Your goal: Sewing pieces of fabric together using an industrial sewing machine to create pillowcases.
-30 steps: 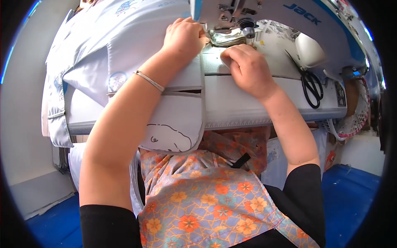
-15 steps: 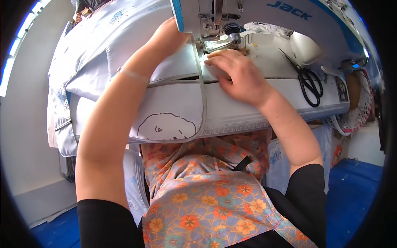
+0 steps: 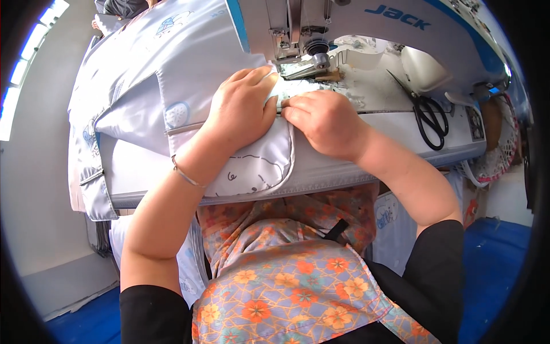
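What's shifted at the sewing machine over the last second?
Both hands moved together: the left hand and right hand now press side by side on the pale printed fabric just before the presser foot. Both stayed flat on the cloth. The black scissors stayed put on the machine bed.

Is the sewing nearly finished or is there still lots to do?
Done: I cannot tell how much is already stitched. In hand: the left hand and right hand press the pale fabric piece flat right before the presser foot. Left: the curved edge hanging toward the person looks not yet fed through.
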`<action>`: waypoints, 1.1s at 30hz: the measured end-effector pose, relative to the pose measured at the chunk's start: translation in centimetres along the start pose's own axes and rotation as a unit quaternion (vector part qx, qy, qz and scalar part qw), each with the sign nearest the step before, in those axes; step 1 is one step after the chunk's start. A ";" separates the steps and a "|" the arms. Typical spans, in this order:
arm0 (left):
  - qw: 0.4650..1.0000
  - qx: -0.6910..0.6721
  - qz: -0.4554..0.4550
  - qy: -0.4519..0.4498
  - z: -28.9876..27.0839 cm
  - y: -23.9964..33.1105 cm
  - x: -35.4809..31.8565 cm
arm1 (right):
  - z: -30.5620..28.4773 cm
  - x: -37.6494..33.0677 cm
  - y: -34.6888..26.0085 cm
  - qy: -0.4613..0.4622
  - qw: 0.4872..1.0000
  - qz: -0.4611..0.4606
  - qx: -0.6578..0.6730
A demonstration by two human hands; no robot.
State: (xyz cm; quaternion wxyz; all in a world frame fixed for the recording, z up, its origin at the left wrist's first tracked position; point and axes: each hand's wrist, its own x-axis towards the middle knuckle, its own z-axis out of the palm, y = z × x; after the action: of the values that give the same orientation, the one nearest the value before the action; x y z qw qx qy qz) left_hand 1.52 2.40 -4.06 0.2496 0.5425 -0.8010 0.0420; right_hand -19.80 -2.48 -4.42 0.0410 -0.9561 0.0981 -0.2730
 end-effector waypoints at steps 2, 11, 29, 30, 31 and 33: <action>1.000 -0.003 0.017 0.009 0.3 0.1 0.3 | -0.5 0.1 0.6 -0.005 1.000 0.003 0.008; 0.999 -0.024 0.016 0.023 0.2 0.8 0.7 | -0.6 -0.7 0.3 0.027 1.000 0.000 -0.003; 0.999 -0.039 0.020 0.029 0.4 1.0 0.5 | -8.6 6.5 4.7 -0.213 0.881 0.408 0.110; 0.998 -0.047 0.029 0.037 0.4 1.0 0.6 | -8.7 6.8 4.8 -0.215 0.880 0.409 0.111; 0.998 -0.049 0.027 0.036 0.3 1.0 0.7 | -8.8 7.1 4.9 -0.240 0.869 0.424 0.082; 0.998 -0.057 0.029 0.024 0.1 1.1 1.0 | -8.6 7.3 5.2 -0.267 0.855 0.441 0.052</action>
State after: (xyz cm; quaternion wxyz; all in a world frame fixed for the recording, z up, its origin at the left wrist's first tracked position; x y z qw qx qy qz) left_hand 0.20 1.94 -3.44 0.2980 0.5026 -0.8114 0.0169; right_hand -19.18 -9.34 5.93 0.2317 -0.8450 0.4807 0.0352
